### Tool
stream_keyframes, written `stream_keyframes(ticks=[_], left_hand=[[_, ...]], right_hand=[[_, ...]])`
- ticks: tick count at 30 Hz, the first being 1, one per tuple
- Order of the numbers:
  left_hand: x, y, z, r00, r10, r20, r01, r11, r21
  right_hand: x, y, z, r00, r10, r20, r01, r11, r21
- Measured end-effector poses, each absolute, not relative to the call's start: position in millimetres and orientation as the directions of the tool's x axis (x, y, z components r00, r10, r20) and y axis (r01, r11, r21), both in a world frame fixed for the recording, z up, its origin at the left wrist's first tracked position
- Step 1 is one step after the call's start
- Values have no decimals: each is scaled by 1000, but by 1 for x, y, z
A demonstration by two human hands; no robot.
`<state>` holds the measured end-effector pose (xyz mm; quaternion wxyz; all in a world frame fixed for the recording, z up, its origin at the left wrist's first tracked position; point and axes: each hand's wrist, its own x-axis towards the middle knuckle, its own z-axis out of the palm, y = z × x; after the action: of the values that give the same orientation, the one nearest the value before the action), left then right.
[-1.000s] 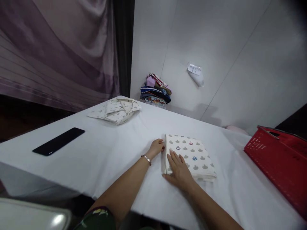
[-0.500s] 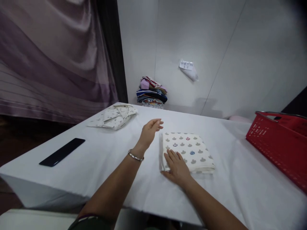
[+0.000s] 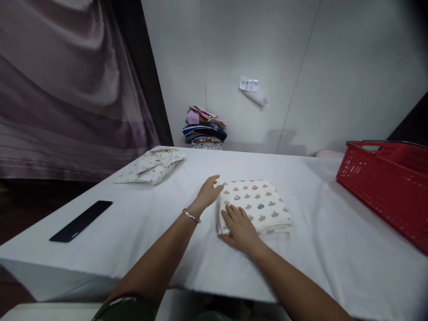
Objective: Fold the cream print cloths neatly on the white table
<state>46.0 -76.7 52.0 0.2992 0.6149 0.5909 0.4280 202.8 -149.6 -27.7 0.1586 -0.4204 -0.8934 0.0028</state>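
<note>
A folded white cloth (image 3: 264, 196) printed with grey, red and blue mushroom-like shapes lies on the white-covered table (image 3: 321, 267). My right hand (image 3: 241, 229) rests flat on its near left corner, fingers stretched out and thumb at the near edge. Beside the cloth's far left edge is my left hand (image 3: 209, 191), a bracelet on its wrist. Its fingers are apart, with nothing between them; whether they touch the fabric I cannot tell.
A loosely folded patterned garment (image 3: 155, 165) lies at the table's far left. Nearer on that side is a flat black object (image 3: 82, 221). A red basket (image 3: 384, 187) stands on the right. Folded clothes (image 3: 204, 127) are stacked beyond the far edge, against the wall.
My left hand has come down and closer to the cloth's left edge, its fingers now more spread. The right hand stays on the cloth. The whole view has shifted slightly.
</note>
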Motion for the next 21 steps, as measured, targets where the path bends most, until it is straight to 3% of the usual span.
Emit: stream_keyframes(ticks=[3, 6, 17, 21], left_hand=[[42, -59, 23, -170, 985, 3, 520, 87, 850], [46, -49, 7, -224, 972, -75, 542, 189, 819], [66, -15, 0, -244, 956, -163, 587, 279, 760], [66, -9, -1, -234, 966, -113, 583, 232, 779]], right_hand=[[202, -148, -30, -596, 751, 282, 750, 647, -138], [202, -149, -32, -602, 744, 290, 748, 653, -123], [195, -156, -27, -651, 692, 313, 716, 696, -50], [196, -155, -29, -679, 661, 320, 693, 721, -20]])
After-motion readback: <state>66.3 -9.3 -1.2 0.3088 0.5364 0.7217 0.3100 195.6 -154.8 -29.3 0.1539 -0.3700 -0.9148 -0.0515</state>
